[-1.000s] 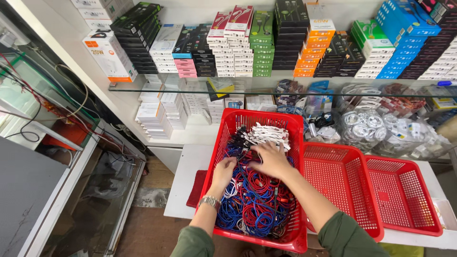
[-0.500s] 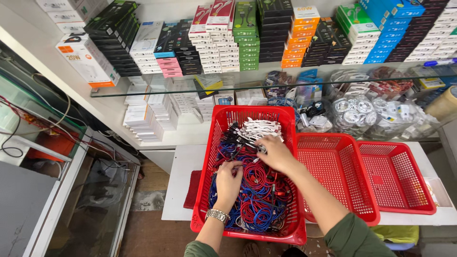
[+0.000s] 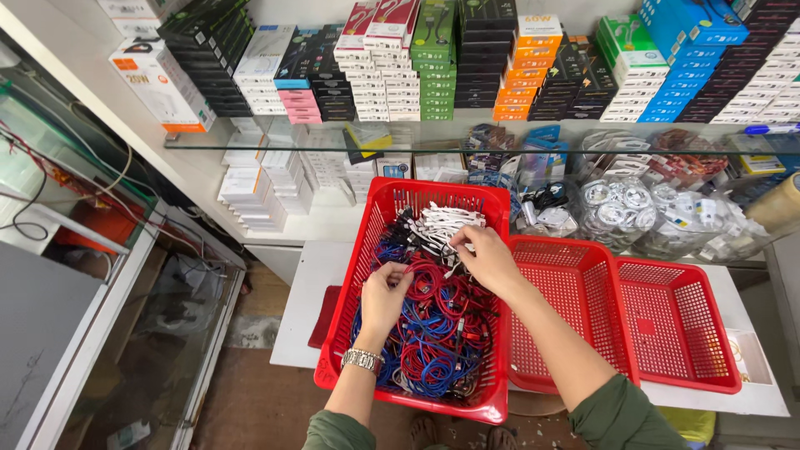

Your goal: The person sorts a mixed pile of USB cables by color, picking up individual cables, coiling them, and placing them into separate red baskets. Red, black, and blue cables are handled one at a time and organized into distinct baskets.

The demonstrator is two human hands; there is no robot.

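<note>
A shop counter under shelves of stacked boxes (image 3: 433,58) holds a red basket (image 3: 350,333) heaped with cables (image 3: 433,325). The left hand (image 3: 383,296) pinches a red cable; the right hand (image 3: 487,258) grips a white bundle (image 3: 442,225). Tangled loops could snag and drag neighbours out. The fingertips are buried, so the exact grip is unclear; two empty baskets (image 3: 633,325) sit beside.
</note>
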